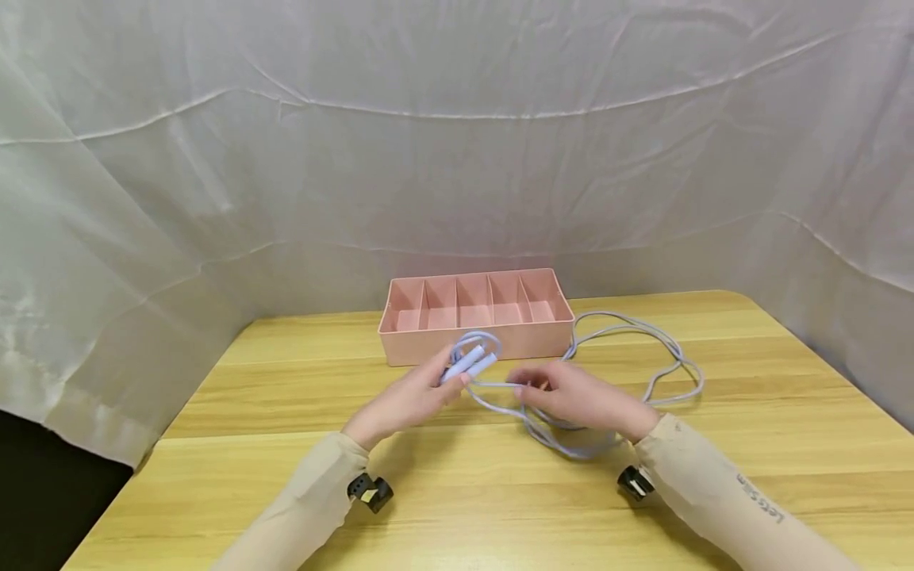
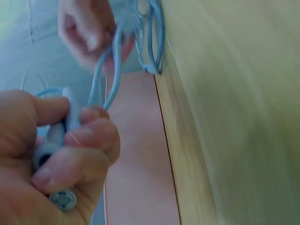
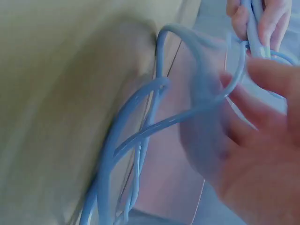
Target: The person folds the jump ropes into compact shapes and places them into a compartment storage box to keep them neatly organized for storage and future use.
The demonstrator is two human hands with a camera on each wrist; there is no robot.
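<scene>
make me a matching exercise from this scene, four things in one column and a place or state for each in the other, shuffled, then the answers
Things:
1. left hand
2. right hand
3. pink tray
4. rope loops

Places or states:
A. stands at the far middle of the table, its compartments holding nothing
B. lie slack on the wood, right of the tray
C. grips the two pale blue handles together
D. fingers on the rope, a short way from the handles

Pairs: 1-C, 2-D, 3-A, 4-B
</scene>
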